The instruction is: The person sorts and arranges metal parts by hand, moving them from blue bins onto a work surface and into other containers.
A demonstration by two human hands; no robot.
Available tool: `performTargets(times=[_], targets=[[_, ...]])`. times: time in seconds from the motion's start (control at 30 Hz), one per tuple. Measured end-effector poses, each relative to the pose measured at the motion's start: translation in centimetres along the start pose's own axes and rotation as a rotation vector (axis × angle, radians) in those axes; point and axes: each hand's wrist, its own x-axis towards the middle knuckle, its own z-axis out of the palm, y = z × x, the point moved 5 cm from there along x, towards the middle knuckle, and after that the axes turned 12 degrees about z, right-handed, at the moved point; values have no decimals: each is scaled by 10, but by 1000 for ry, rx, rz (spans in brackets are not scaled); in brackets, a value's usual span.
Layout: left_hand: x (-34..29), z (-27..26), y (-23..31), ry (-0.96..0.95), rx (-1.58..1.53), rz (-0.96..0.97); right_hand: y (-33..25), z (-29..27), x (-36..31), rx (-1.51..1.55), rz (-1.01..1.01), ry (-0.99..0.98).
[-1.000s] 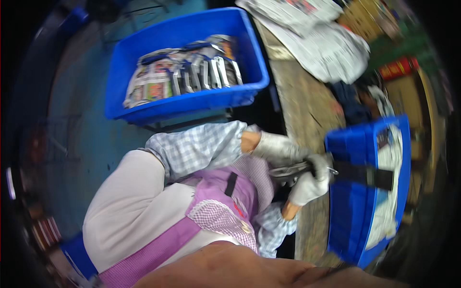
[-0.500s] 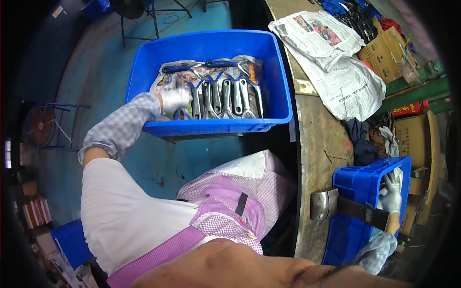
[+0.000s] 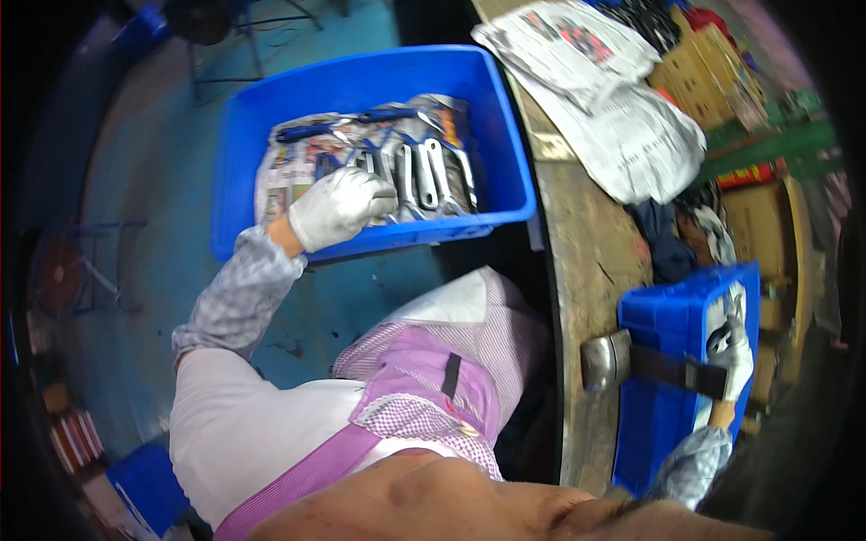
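Print on newspaper sheets (image 3: 649, 151), print on paper lining (image 3: 273, 176) in blue bin (image 3: 511, 176), none legible

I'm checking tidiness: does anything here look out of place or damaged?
No clear damage. Two dark-blue-handled tools lie crosswise at the far side of the large blue bin, unlike the nearer row of tools, so they look askew. Rumpled newspaper lies untidily on the bench.

The left hand (image 3: 341, 207) and right hand (image 3: 738, 362) are in white gloves, with sleeves (image 3: 245, 293) in pale blue-and-white check. The apron (image 3: 426, 365) is purple with purple-and-white gingham trim; the shirt (image 3: 280, 428) is white. The large bin (image 3: 406, 238) and small bin (image 3: 651, 433) are bright blue, the tools (image 3: 427, 180) silver, black and blue. Newspaper sheets (image 3: 645, 144) are off-white, one with red print.
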Motion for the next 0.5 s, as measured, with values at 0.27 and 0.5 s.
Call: performTargets(times=[0.27,0.5], targets=[[70,46,83,278,-228,252,4,-150,-156,1558,410,828],[139,137,172,6,-582,517,-149,-8,-206,1497,878,-214]])
